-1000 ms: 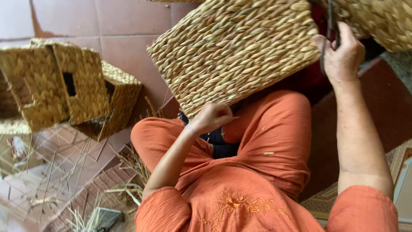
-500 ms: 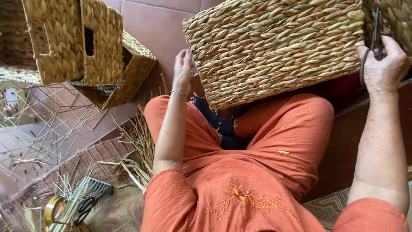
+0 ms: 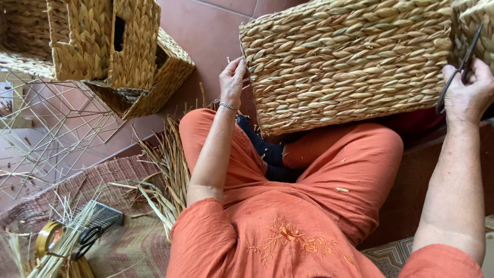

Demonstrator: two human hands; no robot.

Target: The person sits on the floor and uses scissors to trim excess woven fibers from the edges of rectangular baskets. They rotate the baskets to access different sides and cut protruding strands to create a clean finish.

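Observation:
A large woven straw basket (image 3: 350, 62) rests on my lap, over my orange trousers. My left hand (image 3: 232, 80) grips its left edge, a thin bracelet on the wrist. At the basket's right end my right hand (image 3: 469, 92) holds a pair of dark scissors (image 3: 458, 69), blades pointing up against the weave. I sit cross-legged in dark socks.
Several finished woven baskets (image 3: 110, 49) are stacked at the upper left on the tiled floor. A bare wire frame (image 3: 49, 139) lies beside them. Loose straw (image 3: 164, 175) is strewn on a woven mat. A tape roll (image 3: 45, 238) and a second pair of scissors (image 3: 85, 241) lie at bottom left.
The view has shifted right and down. My left hand rose from under the basket to its left edge. The basket has turned more level across my lap.

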